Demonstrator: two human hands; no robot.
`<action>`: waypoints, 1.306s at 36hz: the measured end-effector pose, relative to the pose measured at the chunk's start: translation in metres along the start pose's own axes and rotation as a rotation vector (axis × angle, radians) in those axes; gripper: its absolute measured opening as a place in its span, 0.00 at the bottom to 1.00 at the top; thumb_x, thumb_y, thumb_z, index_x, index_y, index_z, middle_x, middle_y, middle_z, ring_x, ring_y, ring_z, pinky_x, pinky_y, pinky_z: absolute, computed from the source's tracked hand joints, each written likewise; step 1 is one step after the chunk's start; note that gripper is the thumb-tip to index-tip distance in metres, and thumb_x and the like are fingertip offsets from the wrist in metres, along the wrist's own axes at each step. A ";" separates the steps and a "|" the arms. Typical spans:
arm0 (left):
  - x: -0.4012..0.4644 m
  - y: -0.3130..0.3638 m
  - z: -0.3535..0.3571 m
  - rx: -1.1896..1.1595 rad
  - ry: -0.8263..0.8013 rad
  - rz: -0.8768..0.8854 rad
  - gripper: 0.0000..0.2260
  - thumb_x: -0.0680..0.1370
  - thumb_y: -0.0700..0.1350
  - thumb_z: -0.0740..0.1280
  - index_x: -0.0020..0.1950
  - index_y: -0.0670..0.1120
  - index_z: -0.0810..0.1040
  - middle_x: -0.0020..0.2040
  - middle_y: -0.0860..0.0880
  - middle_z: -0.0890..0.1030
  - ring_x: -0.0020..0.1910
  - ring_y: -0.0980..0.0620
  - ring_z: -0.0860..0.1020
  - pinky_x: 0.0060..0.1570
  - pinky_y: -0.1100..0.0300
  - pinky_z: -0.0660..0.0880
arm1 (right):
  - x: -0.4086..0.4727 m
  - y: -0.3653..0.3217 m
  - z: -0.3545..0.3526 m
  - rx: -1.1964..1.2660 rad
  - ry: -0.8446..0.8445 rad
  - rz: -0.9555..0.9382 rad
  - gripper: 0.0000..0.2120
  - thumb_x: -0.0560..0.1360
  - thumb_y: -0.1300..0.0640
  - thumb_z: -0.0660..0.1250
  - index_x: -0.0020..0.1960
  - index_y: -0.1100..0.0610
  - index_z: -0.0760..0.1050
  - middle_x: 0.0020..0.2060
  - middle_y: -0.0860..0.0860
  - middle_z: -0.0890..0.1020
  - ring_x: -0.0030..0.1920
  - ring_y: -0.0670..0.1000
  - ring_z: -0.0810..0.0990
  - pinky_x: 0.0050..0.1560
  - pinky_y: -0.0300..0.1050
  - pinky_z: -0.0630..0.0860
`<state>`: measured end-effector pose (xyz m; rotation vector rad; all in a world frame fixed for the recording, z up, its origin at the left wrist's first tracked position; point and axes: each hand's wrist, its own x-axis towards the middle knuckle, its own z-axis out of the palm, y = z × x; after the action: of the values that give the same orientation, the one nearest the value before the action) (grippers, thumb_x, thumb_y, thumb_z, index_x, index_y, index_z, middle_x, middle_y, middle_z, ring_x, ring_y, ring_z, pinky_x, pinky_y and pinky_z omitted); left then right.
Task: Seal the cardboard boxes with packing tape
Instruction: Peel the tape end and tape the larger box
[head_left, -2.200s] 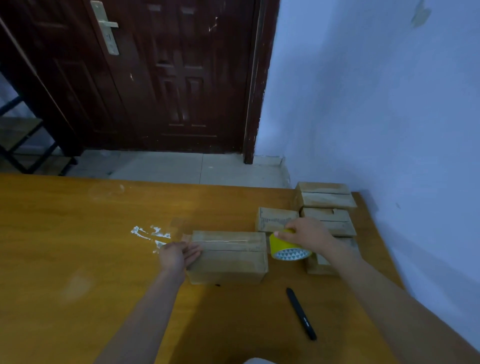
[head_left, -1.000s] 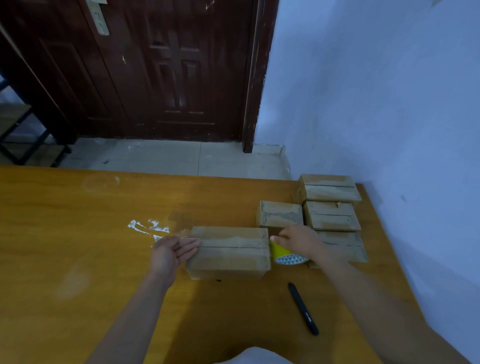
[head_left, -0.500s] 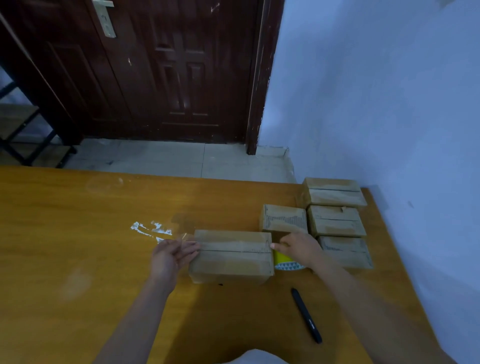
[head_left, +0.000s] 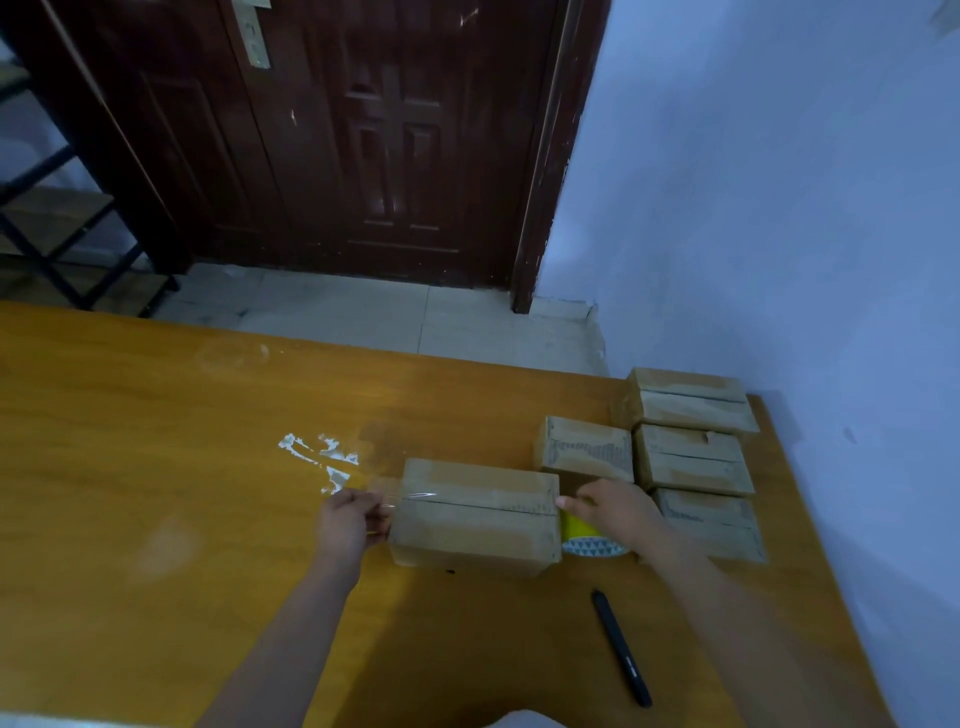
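Cardboard box (head_left: 475, 517) sat on the wooden table (head_left: 156, 441), long side toward the wearer, centre seam running left to right under a strip of clear tape (head_left: 400, 496). The box looked light and fairly stiff, likely to skid on the smooth top unless braced at both ends. The tape was thin, glossy and prone to wrinkle, so best held by its free end and kept taut. Left hand (head_left: 350, 525) was at the box's left end, fingers curled in and pinching the tape's free end. Right hand (head_left: 618, 512) was at the right end, fingers curled over the yellow tape roll (head_left: 587, 538), thumb tip touching the box's top corner. Four smaller boxes (head_left: 693, 460) lay just beyond, toward the wall. A black pen (head_left: 621, 647) lay nearer the wearer.
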<state>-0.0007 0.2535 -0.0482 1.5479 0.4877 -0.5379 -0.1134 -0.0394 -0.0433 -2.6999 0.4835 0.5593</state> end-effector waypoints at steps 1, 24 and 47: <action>0.001 0.000 0.000 0.005 0.000 -0.008 0.10 0.80 0.36 0.62 0.38 0.39 0.71 0.33 0.42 0.74 0.28 0.47 0.70 0.31 0.57 0.70 | 0.000 0.000 0.000 0.007 -0.002 0.000 0.25 0.77 0.36 0.54 0.34 0.55 0.69 0.29 0.48 0.69 0.30 0.47 0.69 0.32 0.40 0.63; 0.000 -0.020 0.012 0.125 -0.073 -0.155 0.06 0.82 0.45 0.59 0.49 0.43 0.69 0.45 0.44 0.75 0.40 0.47 0.73 0.36 0.55 0.71 | 0.000 -0.002 0.002 0.096 -0.018 -0.003 0.25 0.77 0.38 0.56 0.30 0.54 0.64 0.26 0.48 0.66 0.26 0.46 0.65 0.29 0.40 0.60; 0.029 0.032 0.027 0.699 0.331 0.532 0.09 0.78 0.39 0.60 0.55 0.40 0.78 0.53 0.38 0.79 0.54 0.37 0.75 0.48 0.50 0.70 | -0.059 -0.026 0.048 1.085 -0.268 0.107 0.19 0.74 0.46 0.66 0.58 0.59 0.76 0.51 0.48 0.79 0.53 0.49 0.77 0.57 0.44 0.72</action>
<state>0.0405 0.2241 -0.0405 2.3557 0.1059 -0.0182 -0.1689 0.0175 -0.0527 -1.5557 0.6191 0.4746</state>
